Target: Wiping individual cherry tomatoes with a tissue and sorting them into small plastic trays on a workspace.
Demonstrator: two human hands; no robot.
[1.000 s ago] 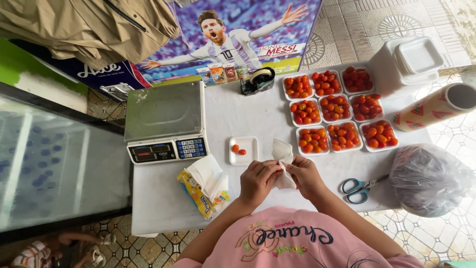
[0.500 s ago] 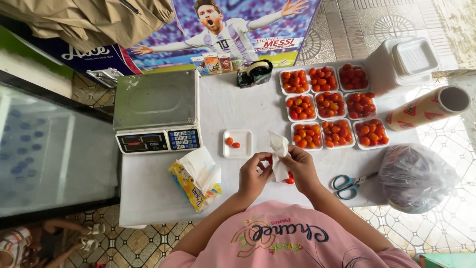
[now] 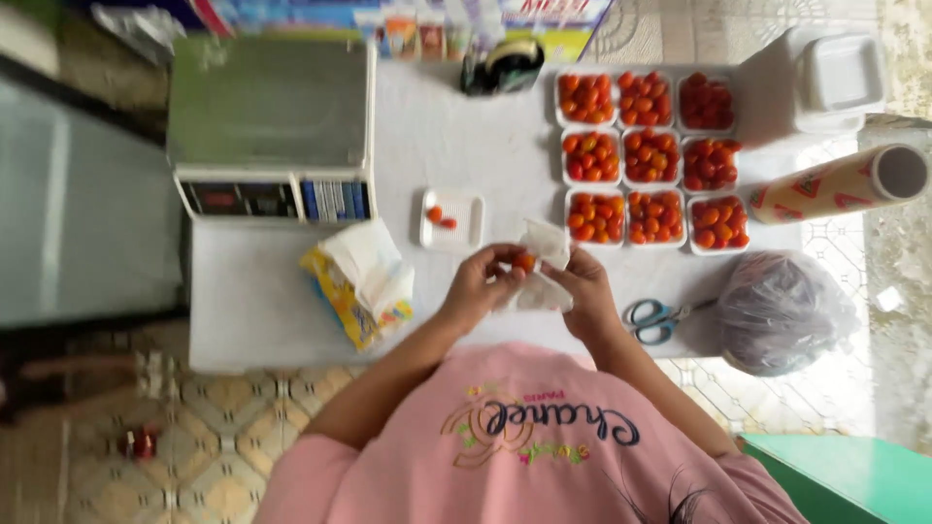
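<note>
Both hands meet near the table's front edge: left hand (image 3: 481,286) pinches a tomato (image 3: 524,262), right hand (image 3: 581,291) grips tissue (image 3: 544,267).

My left hand (image 3: 481,286) pinches a glossy, smooth cherry tomato (image 3: 524,262) against soft matt white tissue (image 3: 544,267); foam-like matt trays (image 3: 451,221), crinkly shiny plastic bag (image 3: 782,311), brushed metal scale (image 3: 267,102)

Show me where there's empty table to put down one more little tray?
Bare table lies between the weighing scale and the nine tomato trays, above the small white tray. More lies below the scale, left of the tissue pack. The right side is crowded: trays, scissors, plastic bag.
</note>
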